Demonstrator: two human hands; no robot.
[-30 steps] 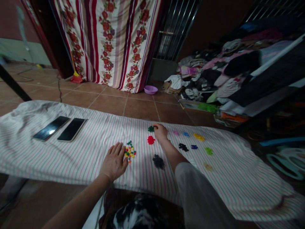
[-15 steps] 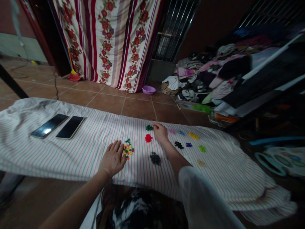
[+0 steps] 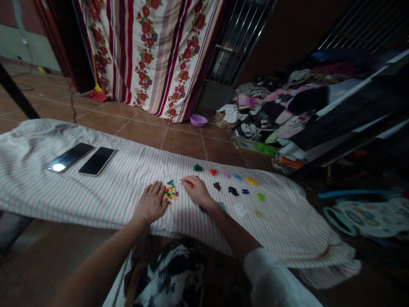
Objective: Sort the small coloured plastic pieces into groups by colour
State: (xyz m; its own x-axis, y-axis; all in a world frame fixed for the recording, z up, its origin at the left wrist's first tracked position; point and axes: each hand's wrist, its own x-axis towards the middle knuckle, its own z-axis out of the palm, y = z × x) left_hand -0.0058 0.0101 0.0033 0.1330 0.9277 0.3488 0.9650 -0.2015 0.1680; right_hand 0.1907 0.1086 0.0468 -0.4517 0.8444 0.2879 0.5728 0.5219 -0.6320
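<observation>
My left hand (image 3: 151, 203) lies flat on the striped cloth (image 3: 128, 170), fingers stretched out. Its fingertips are beside a mixed pile of small green, yellow, red and orange pieces (image 3: 171, 192). To the right of that pile is my right hand (image 3: 196, 190), fingers drawn together and pointing left. Whether anything is between its fingertips is too small to see. Just beyond it sits a dark green pile (image 3: 198, 168). A red pile is mostly hidden behind this hand, and a dark grey pile (image 3: 202, 209) shows partly under the wrist.
Rightward lie single-colour piles: orange-red (image 3: 213, 172), brown (image 3: 217, 186), black (image 3: 233, 191), yellow (image 3: 252, 181), lime (image 3: 261, 197), white (image 3: 240, 209) and others. Two phones (image 3: 97, 161) rest at left. A purple basin (image 3: 198, 120) and heaped clothes (image 3: 271, 102) are beyond the cloth.
My right hand has moved left and nearer from the dark green pile toward the mixed pile, uncovering the orange-red and brown piles. My left hand stays beside the mixed pile. The view has shifted slightly.
</observation>
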